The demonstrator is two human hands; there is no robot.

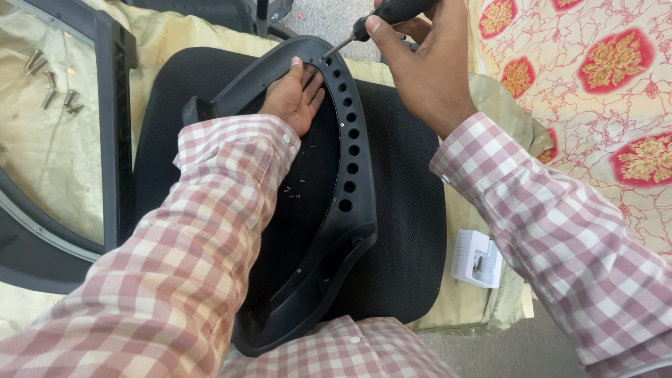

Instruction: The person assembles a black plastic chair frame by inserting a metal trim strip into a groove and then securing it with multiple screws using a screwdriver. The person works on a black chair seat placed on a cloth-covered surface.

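Black curved plastic chair frame (350, 175) lies on black mesh seat (406, 231). Left hand (295, 98) flat, fingers spread, pressing frame's inner edge. Right hand (420, 63) fisted around screwdriver (378, 24), tip at frame's top hole. Loose screws (49, 87) lie well left.

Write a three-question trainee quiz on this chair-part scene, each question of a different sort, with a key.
1. True or false: the right hand holds a screwdriver with its tip at the top hole of the curved black plastic frame.
2. Where does the left hand rest?
A. on the loose screws
B. inside the frame's curve, near its top
C. on the white box
3. Fill in: the loose screws lie on the ____ cloth at upper left.

Key
1. True
2. B
3. Cream; the white box lies apart, at the right of the black mesh seat.
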